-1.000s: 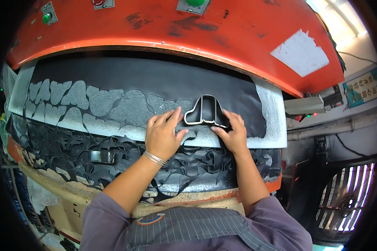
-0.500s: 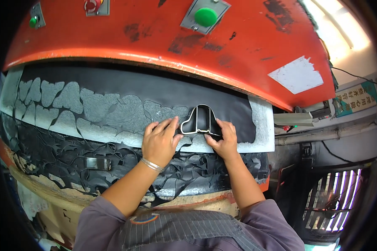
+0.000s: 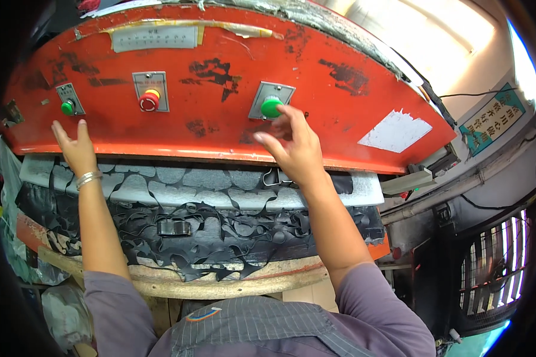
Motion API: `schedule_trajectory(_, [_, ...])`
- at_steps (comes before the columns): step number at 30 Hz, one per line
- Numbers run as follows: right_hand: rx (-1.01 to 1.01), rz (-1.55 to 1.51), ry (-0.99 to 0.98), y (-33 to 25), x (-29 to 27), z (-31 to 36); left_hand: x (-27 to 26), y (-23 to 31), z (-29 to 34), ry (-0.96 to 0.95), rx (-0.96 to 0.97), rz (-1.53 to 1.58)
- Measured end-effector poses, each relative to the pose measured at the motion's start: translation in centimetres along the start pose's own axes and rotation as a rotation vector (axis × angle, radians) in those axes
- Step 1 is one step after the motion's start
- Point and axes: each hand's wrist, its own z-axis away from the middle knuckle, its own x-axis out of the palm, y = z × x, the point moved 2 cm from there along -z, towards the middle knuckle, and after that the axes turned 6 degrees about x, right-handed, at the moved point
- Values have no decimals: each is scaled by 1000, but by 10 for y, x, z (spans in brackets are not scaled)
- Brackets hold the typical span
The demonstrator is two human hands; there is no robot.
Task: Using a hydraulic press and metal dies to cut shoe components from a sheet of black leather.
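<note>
1. I found the left hand [image 3: 77, 147] empty, thumb and fingers spread wide, just below the small green push button [image 3: 68, 107].
2. I saw the right hand [image 3: 295, 146] half-curled, holding nothing, its index fingertip at the large green push button [image 3: 271, 107]; contact I could not confirm.
3. I located the metal cutting die [image 3: 270, 184] over the pale board [image 3: 368, 190], partly hidden by the red press housing [image 3: 333, 138].

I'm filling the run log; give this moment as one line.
right hand: at large green button, contact unclear | left hand: open, below small green button | cutter: partly hidden by red panel
</note>
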Motion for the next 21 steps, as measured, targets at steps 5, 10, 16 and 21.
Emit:
schedule_trajectory(5, [89,92,61,-24,2,-25,-25,-17,-52,-460,-181,346])
schedule_trajectory(10, [249,160,-472,-27,-8,90,-64,74,42,-817,-369,349])
schedule_trajectory(16, [32,156,-969,-59,-6,212,-145,186,192,-1436,-76,441])
schedule_trajectory(21, [102,295,-774,-60,-4,227,-162,225,228,-1340,257,375])
